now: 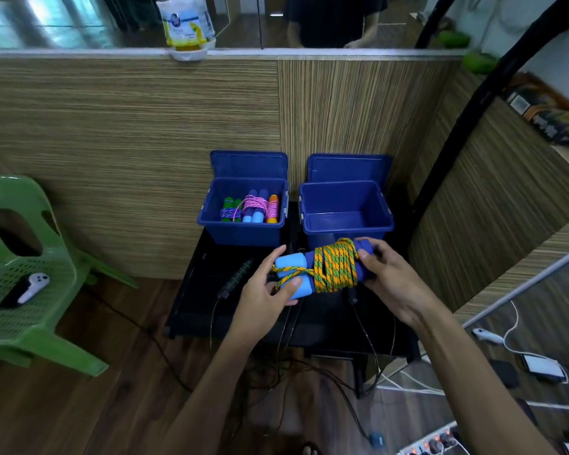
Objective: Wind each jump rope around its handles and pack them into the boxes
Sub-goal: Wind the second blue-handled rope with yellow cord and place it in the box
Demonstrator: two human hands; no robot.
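The orange-and-green rope (334, 266) is almost wound around its blue handles (291, 274), gripped at either end by the left hand (266, 295) and right hand (386, 274). The loose tail likely needs tucking; the empty box (345, 210) sits just beyond the right hand.

left hand (266, 292): bare, no sleeve | right hand (388, 280): bare, no sleeve

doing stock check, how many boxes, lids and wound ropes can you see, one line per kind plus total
boxes: 2, left box, right box
lids: 2, left lid, right lid
wound ropes: 4, green, purple, orange in left box; held rope
total: 8
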